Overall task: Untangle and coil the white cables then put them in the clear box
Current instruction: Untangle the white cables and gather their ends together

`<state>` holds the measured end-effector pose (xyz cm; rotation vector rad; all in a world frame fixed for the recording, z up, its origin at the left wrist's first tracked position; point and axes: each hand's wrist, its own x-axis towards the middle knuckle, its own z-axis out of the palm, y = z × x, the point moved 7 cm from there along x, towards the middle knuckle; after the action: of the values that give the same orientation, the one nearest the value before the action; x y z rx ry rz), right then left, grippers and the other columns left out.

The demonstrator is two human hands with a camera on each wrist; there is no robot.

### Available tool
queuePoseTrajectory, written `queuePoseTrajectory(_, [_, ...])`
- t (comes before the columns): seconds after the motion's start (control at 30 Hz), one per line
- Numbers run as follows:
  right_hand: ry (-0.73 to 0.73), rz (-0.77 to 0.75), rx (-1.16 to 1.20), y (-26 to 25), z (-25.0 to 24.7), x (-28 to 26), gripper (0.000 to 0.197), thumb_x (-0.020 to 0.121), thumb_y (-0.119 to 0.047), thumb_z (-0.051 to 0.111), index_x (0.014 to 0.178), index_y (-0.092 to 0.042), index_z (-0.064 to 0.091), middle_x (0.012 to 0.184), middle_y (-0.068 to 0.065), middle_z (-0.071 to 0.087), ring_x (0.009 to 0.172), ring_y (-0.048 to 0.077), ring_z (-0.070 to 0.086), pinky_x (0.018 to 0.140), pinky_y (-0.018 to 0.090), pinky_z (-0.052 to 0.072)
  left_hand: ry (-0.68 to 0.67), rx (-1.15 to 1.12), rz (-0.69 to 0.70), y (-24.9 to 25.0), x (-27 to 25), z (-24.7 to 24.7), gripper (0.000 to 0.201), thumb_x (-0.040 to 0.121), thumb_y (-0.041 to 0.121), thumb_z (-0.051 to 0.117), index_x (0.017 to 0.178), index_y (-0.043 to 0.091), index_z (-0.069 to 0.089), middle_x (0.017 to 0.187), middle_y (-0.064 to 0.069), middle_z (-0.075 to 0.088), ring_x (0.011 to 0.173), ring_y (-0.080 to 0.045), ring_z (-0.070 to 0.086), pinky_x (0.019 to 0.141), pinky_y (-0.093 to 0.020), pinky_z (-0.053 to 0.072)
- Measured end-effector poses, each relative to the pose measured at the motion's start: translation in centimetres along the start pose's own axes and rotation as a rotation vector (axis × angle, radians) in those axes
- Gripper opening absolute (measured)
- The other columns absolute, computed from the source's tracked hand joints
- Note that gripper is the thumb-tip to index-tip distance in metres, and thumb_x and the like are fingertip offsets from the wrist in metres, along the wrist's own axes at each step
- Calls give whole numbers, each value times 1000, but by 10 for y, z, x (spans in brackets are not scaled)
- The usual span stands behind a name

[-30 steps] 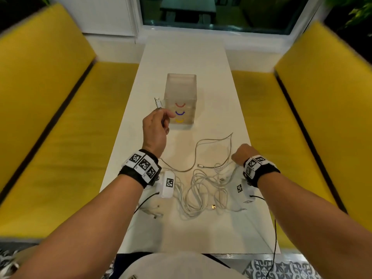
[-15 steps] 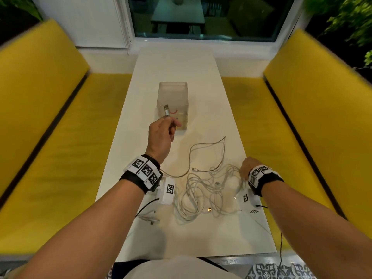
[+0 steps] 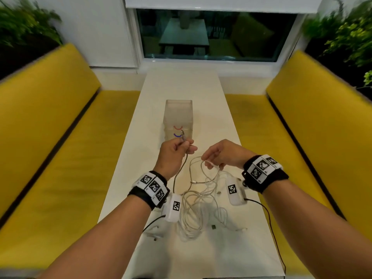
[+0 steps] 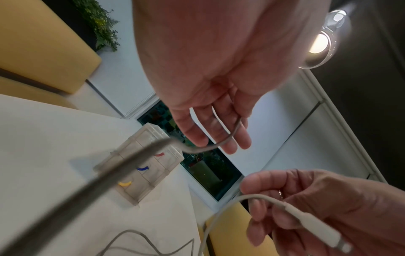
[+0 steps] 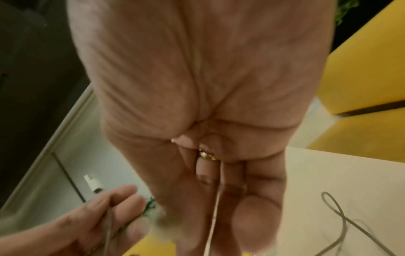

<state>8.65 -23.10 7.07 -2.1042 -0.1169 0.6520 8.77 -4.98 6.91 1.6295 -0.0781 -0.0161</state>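
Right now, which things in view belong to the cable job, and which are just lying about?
Job:
- white cables, tangled on the table
- clear box
- left hand, holding a plug end
- right hand, holding another cable end

Lying about:
- yellow benches
- plants
- window

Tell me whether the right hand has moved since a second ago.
Yes. The right hand rose off the cable pile toward the clear box, now pinching a white cable end.
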Motion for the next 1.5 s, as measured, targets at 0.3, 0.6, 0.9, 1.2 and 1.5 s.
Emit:
queuePoseTrajectory(0.3, [205,-180,201,-6,36,19,13,87,-7,74,74,-8,72,71,13,65,66,17,60,57,28,55,38,-63,-81,-4,-7,-1,21,102,6,52,106,5,72,89,-5,74,78,-9,71,65,-23,57])
queuePoseTrajectory(0.6, [450,-264,396,-34,23,19,9,86,-3,75,77,-5,72,66,11,69,50,16,58,46,28,51,63,-146,-79,0,-1,-3,24,100,9,58,99,-9,73,99,-25,74,79,-26,71,71,-36,63])
queuePoseTrajectory(0.9, [433,-376,413,-36,25,9,12,85,6,72,92,-3,74,74,15,60,48,19,48,43,27,46,85,-149,-45,8,0,1,20,100,11,61,96,1,77,93,-18,77,82,-25,75,76,-39,63])
queuePoseTrajectory(1.2, [320,-369,391,-32,49,2,20,100,-13,59,118,-16,67,60,3,49,46,11,34,40,18,30,237,-163,-28,23,14,-31,25,108,21,40,89,15,56,62,-7,63,57,-31,67,58,-47,62])
queuePoseTrajectory(1.5, [356,-282,326,-8,74,17,37,92,-31,71,119,-19,48,54,-6,39,45,9,33,47,22,32,362,-124,-50,4,12,-50,23,107,24,39,92,17,54,50,9,36,39,-11,39,44,-30,50])
